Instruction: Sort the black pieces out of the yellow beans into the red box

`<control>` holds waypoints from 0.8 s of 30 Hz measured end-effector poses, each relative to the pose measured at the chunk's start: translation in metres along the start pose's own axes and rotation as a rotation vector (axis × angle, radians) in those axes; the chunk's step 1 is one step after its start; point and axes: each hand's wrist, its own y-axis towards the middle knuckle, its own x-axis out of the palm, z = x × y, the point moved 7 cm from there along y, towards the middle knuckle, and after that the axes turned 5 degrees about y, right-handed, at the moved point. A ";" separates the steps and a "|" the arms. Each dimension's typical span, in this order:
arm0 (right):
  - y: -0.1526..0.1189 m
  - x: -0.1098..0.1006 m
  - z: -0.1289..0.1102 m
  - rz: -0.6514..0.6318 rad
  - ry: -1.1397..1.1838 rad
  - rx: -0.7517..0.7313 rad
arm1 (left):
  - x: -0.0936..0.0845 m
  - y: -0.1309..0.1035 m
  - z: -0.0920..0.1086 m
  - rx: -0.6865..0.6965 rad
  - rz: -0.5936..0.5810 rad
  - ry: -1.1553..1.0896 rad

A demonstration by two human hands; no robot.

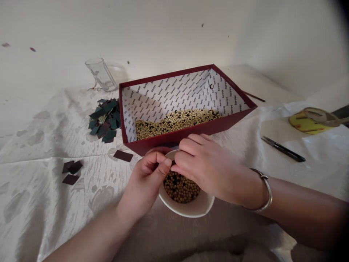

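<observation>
A white bowl (185, 211) holds many small round beads (182, 189), mostly tan with some black ones. Over its far rim, both hands meet with their fingertips close together. My left hand (148, 178) is closed, thumb pressed against the index finger in a pinch. My right hand (207, 165), a silver bangle at its wrist, has its fingers curled down and closed beside the left thumb. Whatever lies between the fingertips is hidden or too small to name. Directly behind the hands stands a dark red box (163, 141) with printed white lining and more beads inside.
At left are a pile of dark green pieces (105, 118), some dark rectangles (71, 179), another dark rectangle (123, 155) and a clear glass (101, 74). To the right lie black thread snips (283, 148) and a yellow roll (308, 123). A patterned cloth (60, 203) covers the table.
</observation>
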 end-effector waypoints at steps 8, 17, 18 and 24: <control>0.000 -0.002 -0.003 0.011 -0.010 -0.044 | 0.000 0.001 0.003 -0.003 0.016 0.005; -0.001 -0.001 -0.003 -0.002 0.006 -0.028 | -0.001 0.001 0.003 -0.011 0.016 0.024; -0.002 -0.001 -0.003 -0.004 0.007 -0.020 | -0.001 0.002 0.003 -0.008 0.017 0.028; -0.001 -0.004 -0.008 0.017 -0.009 -0.112 | -0.002 0.002 0.005 -0.002 0.023 0.063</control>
